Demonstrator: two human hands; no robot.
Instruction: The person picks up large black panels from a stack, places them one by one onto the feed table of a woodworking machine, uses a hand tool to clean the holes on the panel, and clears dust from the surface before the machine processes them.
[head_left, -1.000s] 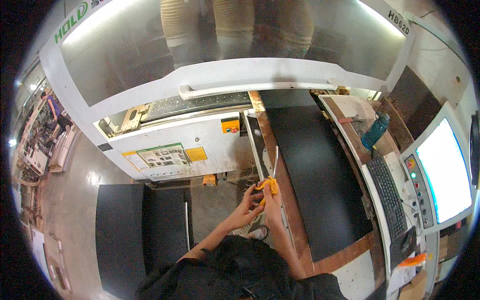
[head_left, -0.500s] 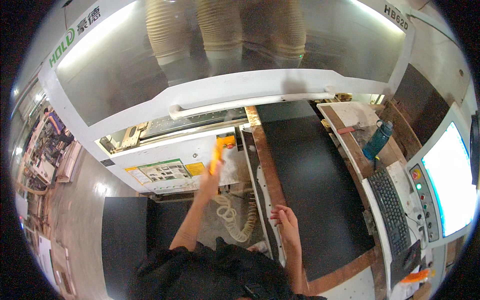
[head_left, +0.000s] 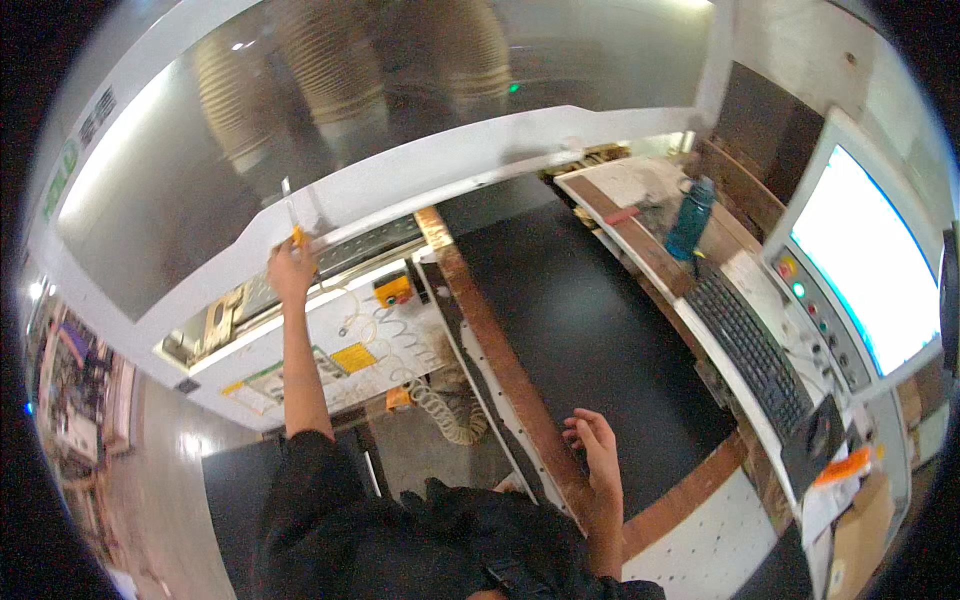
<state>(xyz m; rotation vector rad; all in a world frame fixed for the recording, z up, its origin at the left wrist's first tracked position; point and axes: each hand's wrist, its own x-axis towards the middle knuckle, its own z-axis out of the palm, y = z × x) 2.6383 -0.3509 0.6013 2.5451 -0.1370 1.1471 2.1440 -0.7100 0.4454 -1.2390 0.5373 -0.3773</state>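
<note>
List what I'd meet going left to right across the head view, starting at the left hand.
Left hand with a yellow tool → orange button box → right hand → teal bottle → bright screen.

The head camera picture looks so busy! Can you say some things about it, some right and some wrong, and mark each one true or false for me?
1. The left hand holds a yellow tool. True.
2. The blue-green bottle is beyond the keyboard. True.
3. The right hand is holding the bottle. False: the bottle is well away from it, and nothing shows in that hand.
4. A big black board lies to the left of the keyboard. True.
5. The screen is dark. False: the screen glows bright white.
6. The pale hose is straight all along. False: the hose is curled into loops.
</note>
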